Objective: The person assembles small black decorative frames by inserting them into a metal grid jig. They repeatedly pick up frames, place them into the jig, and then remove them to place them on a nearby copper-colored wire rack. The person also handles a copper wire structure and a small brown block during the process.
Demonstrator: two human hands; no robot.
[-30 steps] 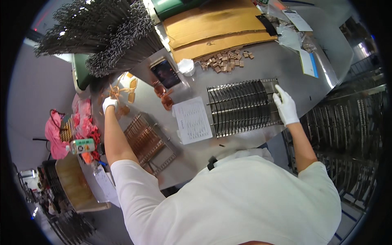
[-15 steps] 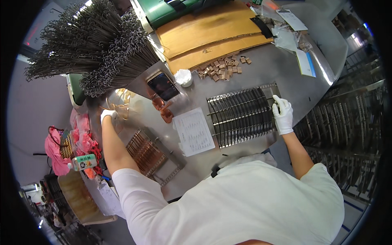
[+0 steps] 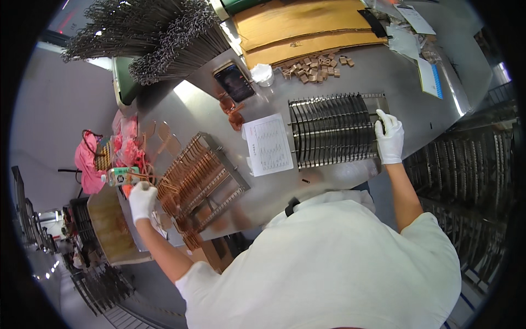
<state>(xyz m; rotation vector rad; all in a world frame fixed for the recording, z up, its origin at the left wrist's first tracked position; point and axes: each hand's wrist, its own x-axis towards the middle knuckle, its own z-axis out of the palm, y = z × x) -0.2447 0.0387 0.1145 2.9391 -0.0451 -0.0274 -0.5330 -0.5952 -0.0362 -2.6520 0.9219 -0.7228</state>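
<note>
My left hand (image 3: 143, 202), in a white glove, is closed at the left edge of the table, beside the near rack. Thin copper-coloured wire pieces (image 3: 143, 176) stick out from its fingertips; their full shape is hidden. The near metal rack (image 3: 220, 181) carries a row of copper-coloured wire frames (image 3: 189, 174), some hanging past its near-left corner. At the right, my white-gloved right hand (image 3: 390, 138) rests with curled fingers on the right end of a second metal rack (image 3: 376, 102). Curved black strips (image 3: 331, 129) fill that rack in a dense row.
Between the racks lies a printed sheet (image 3: 268, 145). Behind it are copper-coloured frames (image 3: 235, 120), a phone (image 3: 234, 82), a white cup-like item (image 3: 262, 74) and small tan blocks (image 3: 312, 68). Hooked metal rods (image 3: 181, 49) stand far left; a bottle (image 3: 119, 176) lies left.
My left hand has come nearer, from the far side of the near rack to its left end, uncovering the rack. My right hand stays at the black-strip rack. The whole view has shifted.
</note>
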